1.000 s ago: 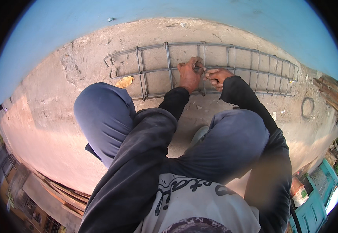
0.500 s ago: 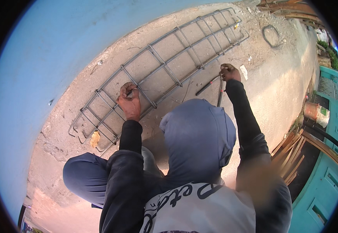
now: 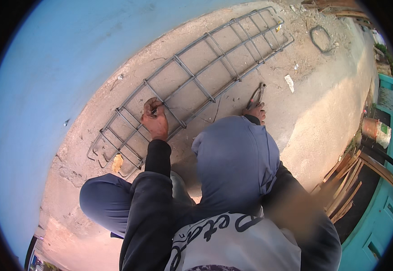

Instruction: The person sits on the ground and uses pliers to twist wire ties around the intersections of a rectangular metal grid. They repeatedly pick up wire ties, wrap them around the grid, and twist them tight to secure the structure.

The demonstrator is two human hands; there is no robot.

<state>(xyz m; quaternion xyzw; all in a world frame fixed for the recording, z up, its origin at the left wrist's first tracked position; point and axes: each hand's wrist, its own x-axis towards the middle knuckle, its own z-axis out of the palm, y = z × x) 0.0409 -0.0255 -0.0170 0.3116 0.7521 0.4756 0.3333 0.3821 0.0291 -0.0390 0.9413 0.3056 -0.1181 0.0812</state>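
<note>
A long cage of tied steel bars (image 3: 195, 80) lies on the ground before me, running from near left to far right. My left hand (image 3: 155, 121) is closed at a bar crossing along its middle, thumb and fingers pinched together. Whatever they pinch is too small to make out. To the right of the cage, my right hand (image 3: 257, 113) grips the handles of a pair of pincers (image 3: 256, 94), whose head points away from me. My knee partly covers nothing of the cage, but my covered knee (image 3: 235, 153) stands between my two forearms.
A blue wall (image 3: 70, 58) rises along the left. A coil of wire (image 3: 320, 39) lies at the far right, and a dry leaf (image 3: 117, 163) by the cage's near end. Wooden strips (image 3: 344, 185) and a bucket (image 3: 376, 131) stand at the right, beside a turquoise structure (image 3: 371, 226).
My right hand has drawn back toward me and turned the pincers round, from holding them near the head to gripping the handles. My left hand stays at the same crossing.
</note>
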